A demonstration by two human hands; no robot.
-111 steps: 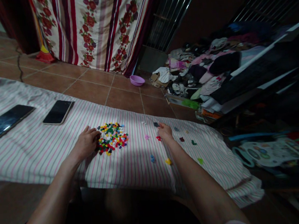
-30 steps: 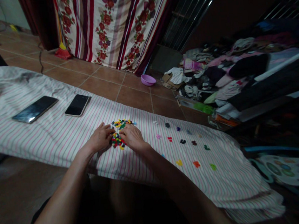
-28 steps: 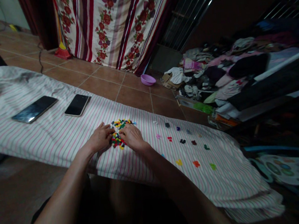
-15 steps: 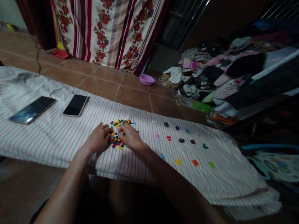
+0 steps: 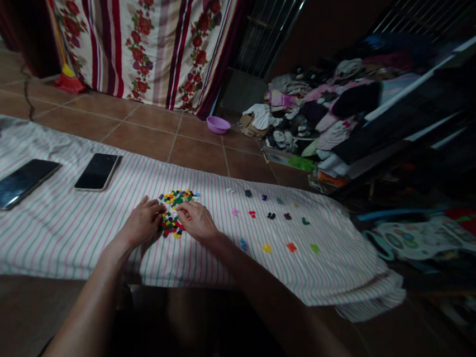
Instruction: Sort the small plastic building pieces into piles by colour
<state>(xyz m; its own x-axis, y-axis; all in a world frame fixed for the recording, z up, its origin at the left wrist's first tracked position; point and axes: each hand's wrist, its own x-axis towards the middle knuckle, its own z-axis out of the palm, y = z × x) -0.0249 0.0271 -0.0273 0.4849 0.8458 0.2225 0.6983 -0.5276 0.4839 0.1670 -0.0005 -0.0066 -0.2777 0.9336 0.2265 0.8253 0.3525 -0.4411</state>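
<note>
Pile [image 5: 170,223] of small coloured bits sits on the cloth-covered tabletop [image 5: 145,173], between both hands; left hand [image 5: 143,220] is against its left edge, fingers bent, probably fencing the bits in; right hand [image 5: 197,220] is over its right side, thumb and forefinger close together, a pose that suits tiny parts; grip: cannot tell for either hand whether a bit is held; red cluster [image 5: 252,214], black cluster [image 5: 271,216], yellow cluster [image 5: 266,248] and others lie right in loose rows; gaps presumably keep colours unmixed; phone [image 5: 97,172] lies left, well apart, likely for working room.
</note>
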